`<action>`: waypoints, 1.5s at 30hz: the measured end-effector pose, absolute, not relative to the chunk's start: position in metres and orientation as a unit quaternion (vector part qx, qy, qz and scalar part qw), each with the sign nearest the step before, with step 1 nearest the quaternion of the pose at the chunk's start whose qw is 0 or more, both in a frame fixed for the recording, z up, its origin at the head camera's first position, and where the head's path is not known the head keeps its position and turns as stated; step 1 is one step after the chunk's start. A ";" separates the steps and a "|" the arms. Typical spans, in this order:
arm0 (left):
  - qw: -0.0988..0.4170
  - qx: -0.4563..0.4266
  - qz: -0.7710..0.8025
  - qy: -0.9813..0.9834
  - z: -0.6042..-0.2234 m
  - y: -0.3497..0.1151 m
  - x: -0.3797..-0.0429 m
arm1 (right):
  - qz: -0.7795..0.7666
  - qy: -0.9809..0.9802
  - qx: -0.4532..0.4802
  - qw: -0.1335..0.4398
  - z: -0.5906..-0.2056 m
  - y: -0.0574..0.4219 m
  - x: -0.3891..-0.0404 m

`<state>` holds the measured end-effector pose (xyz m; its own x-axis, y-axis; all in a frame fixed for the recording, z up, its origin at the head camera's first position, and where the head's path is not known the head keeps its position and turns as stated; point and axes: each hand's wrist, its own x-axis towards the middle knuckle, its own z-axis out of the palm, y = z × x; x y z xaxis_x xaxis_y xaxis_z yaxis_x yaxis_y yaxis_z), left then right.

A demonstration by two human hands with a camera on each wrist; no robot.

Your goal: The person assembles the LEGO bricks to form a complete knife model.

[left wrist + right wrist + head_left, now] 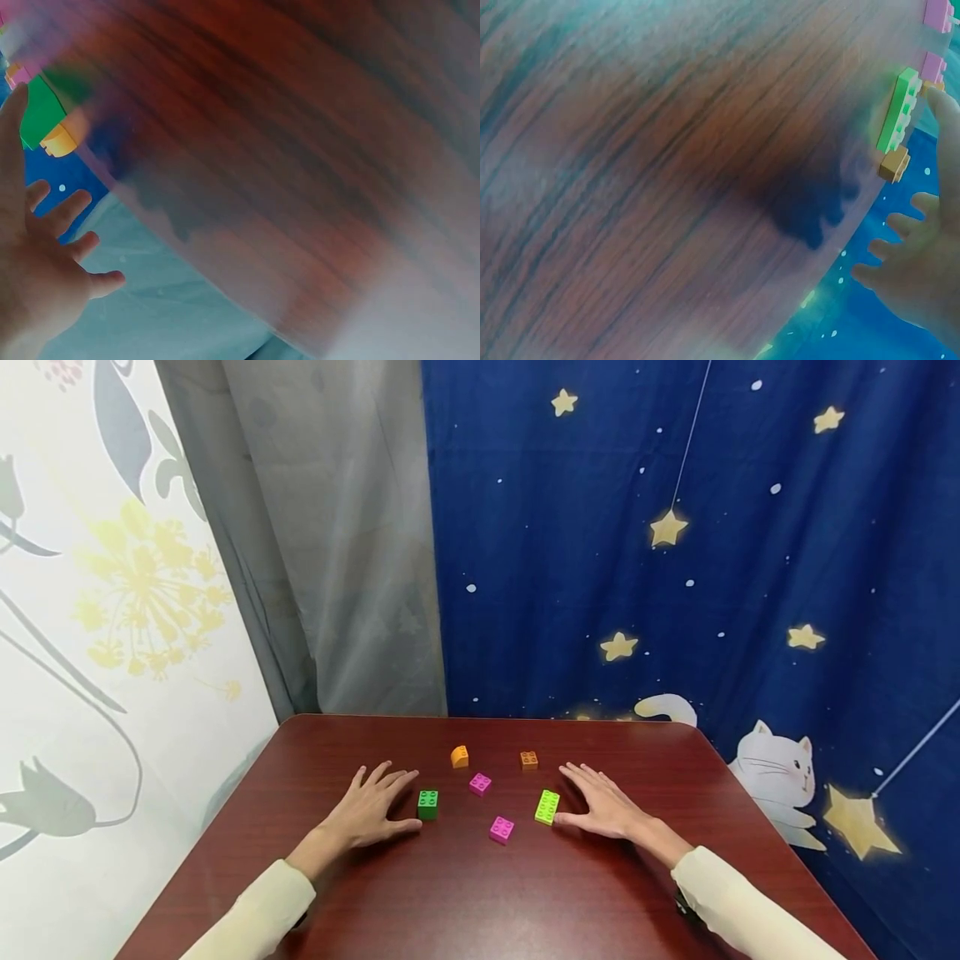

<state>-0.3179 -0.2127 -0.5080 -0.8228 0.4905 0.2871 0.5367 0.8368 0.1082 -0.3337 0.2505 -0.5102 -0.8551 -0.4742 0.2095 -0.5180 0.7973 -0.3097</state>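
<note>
Left hand point(371, 810) and right hand point(603, 806): each grip spread wide, holding nothing. On the tabletop point(480, 893), the green brick point(427, 805) sits just beside the left, the lime brick point(547, 807) beside the right. Careless inward sweeps could knock either brick askew.

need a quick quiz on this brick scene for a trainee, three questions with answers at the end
1. Which brick lies nearest the right hand?
2. True or false: the left hand grips the dark green brick.
3. Fill in: in the head view, the rounded orange brick lies to the ____ of the square orange brick.

Key:
1. The lime green brick.
2. False; its fingers are spread beside the brick.
3. Left.
</note>
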 end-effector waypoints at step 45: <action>0.004 -0.249 -0.337 -0.908 -0.516 -0.192 -0.334 | 0.185 -0.928 0.323 0.013 -0.509 0.236 -0.337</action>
<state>-0.3340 -0.1917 -0.5163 -0.8756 0.4503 0.1748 0.4554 0.6487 0.6098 -0.3368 0.2360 -0.5088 -0.7905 -0.5954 0.1434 -0.6048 0.7223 -0.3353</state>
